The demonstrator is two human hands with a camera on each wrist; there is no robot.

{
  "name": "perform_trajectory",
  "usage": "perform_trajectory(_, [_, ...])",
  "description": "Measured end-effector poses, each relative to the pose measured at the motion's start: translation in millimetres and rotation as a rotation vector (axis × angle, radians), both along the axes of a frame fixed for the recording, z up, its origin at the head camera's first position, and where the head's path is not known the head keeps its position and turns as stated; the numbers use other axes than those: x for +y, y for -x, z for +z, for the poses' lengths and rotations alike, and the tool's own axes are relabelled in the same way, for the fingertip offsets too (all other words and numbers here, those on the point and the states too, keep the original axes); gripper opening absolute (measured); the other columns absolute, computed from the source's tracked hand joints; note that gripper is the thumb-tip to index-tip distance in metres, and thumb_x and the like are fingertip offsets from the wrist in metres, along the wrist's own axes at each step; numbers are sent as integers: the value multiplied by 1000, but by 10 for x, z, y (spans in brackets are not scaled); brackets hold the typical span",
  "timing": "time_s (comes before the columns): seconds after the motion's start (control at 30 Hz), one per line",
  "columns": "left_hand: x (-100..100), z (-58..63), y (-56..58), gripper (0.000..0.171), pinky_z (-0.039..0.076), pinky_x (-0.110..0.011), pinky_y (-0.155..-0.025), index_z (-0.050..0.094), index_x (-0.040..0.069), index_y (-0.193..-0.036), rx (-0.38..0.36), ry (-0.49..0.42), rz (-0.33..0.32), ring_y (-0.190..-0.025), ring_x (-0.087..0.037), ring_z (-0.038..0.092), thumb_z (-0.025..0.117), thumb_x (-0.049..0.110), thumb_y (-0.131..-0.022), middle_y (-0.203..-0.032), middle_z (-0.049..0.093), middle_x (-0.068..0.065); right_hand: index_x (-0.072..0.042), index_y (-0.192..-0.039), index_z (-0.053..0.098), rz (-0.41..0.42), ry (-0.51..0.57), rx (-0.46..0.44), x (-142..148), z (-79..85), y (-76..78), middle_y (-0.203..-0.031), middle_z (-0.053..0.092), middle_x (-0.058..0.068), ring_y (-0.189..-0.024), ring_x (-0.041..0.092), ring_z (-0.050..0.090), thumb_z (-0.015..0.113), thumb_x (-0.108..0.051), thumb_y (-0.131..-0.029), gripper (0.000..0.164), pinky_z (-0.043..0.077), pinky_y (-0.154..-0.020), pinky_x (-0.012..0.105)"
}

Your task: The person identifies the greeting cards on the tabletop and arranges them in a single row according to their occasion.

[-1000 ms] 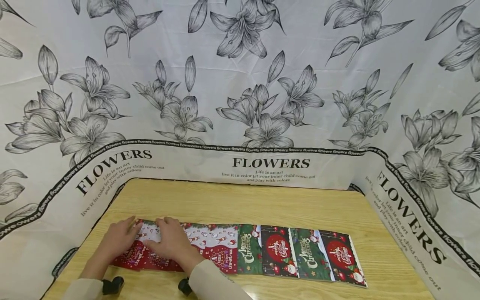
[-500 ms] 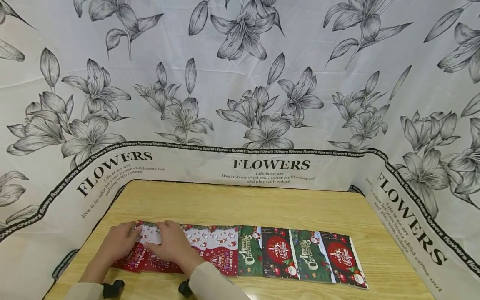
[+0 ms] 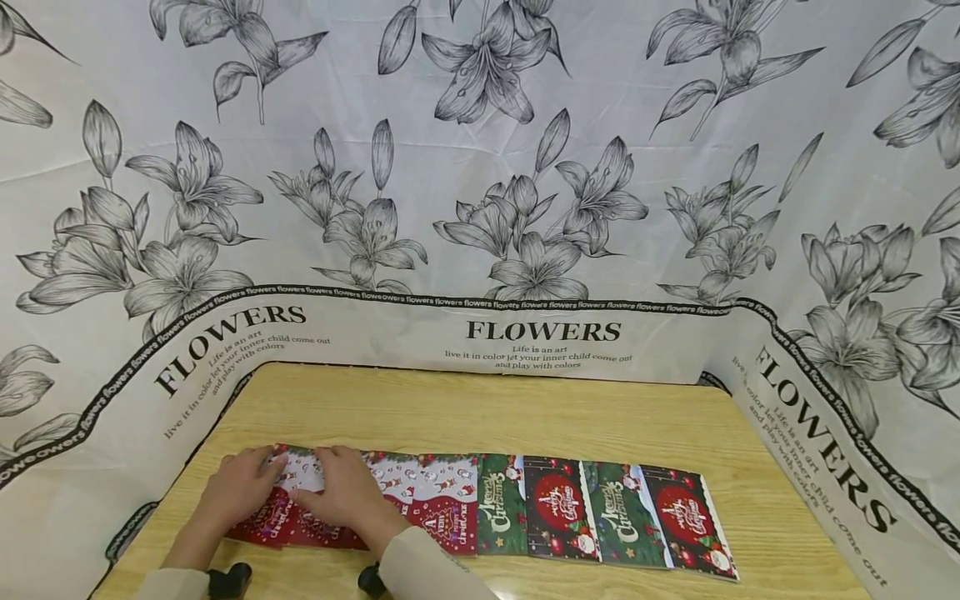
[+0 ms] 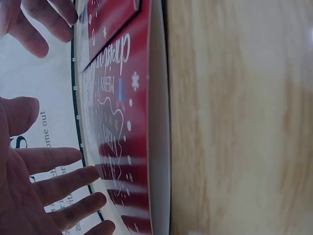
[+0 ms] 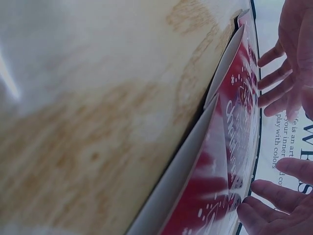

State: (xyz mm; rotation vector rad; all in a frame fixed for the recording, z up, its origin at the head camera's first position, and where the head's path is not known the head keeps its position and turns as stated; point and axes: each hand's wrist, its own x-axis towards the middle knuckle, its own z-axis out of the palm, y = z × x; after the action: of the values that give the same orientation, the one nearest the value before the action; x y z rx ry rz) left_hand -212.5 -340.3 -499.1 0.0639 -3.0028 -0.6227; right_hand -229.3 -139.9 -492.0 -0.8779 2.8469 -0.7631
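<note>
A row of overlapping Christmas booklets lies along the wooden table in the head view. Red-and-white booklets point(image 3: 442, 508) make up its left part. My left hand point(image 3: 236, 492) is at the left end of the row, over the outermost red booklet point(image 4: 124, 137), with fingers spread. My right hand point(image 3: 347, 492) lies over the red-and-white booklets a little further right, fingers extended and thumb out towards the left hand. In the wrist views, the fingers of both hands are fairly straight and reach over the covers. Parts of the left booklets are hidden beneath the hands.
To the right, the row continues with a green booklet point(image 3: 501, 504), a dark one with a red circle point(image 3: 561, 508), another green one point(image 3: 622, 512) and another dark one point(image 3: 690, 521). White floral cloth point(image 3: 540, 333) encloses the table point(image 3: 480, 408) at the back and sides.
The view has tilted up slightly, so everything sits a little lower in the frame. The hands and booklets otherwise keep nearly the same places.
</note>
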Motion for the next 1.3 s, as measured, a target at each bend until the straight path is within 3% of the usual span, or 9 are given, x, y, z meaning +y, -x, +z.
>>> perform_trajectory(0.5, [25, -24, 14, 53, 43, -79, -93, 57, -18, -135, -13, -5, 12, -119, -65, 52, 49, 28, -110, -134, 57, -41, -15, -152, 56, 10, -19, 18, -21, -32, 19, -149, 58, 0, -140, 16, 51, 66, -56, -99, 68, 43, -112, 28])
perform_trajectory(1.0, [57, -39, 14, 50, 45, -77, -92, 59, -17, -134, 32, -20, -9, -116, -63, 54, 53, 25, -109, -131, 58, -41, -15, -151, 57, 26, -6, 11, -48, -61, 52, -148, 59, -1, -140, 16, 51, 67, -55, -99, 67, 43, -112, 28])
perform_trajectory(1.3, [118, -41, 59, 46, 50, -70, -86, 64, -16, -127, 75, -19, 25, -103, -52, 60, 72, 14, -94, -114, 64, -34, -13, -151, 57, 26, -8, 10, -31, -73, 67, -148, 59, 1, -141, 18, 50, 66, -54, -99, 67, 42, -113, 28])
